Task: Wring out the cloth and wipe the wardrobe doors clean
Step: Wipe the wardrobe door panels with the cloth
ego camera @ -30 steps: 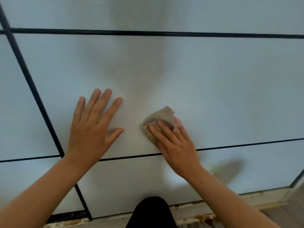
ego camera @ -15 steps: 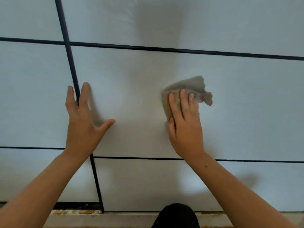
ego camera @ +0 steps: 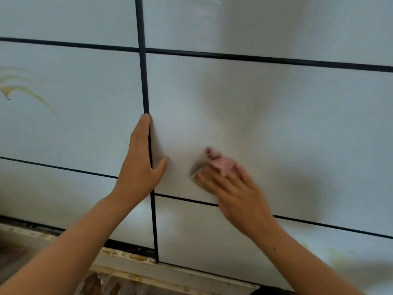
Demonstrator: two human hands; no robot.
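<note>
The pale grey-blue wardrobe doors (ego camera: 287, 116) fill the view, split by black strips. My right hand (ego camera: 231, 192) presses a small beige and pink cloth (ego camera: 221, 165) flat against the right door, just above a horizontal strip; hand and cloth are blurred by motion. My left hand (ego camera: 140, 162) rests on the vertical black strip (ego camera: 143, 81) between the two doors, fingers straight together over the strip and thumb spread onto the right door. A yellowish smear (ego camera: 27, 92) marks the left door at the far left.
The bottom rail of the wardrobe (ego camera: 131, 252) is stained and rusty. Below it lies a worn, blotchy floor (ego camera: 102, 284). Faint yellowish marks (ego camera: 336, 254) show low on the right door.
My right hand has swept the cloth down and left across the right door. My left hand has shifted onto the vertical strip with its fingers closed together. The view has panned left.
</note>
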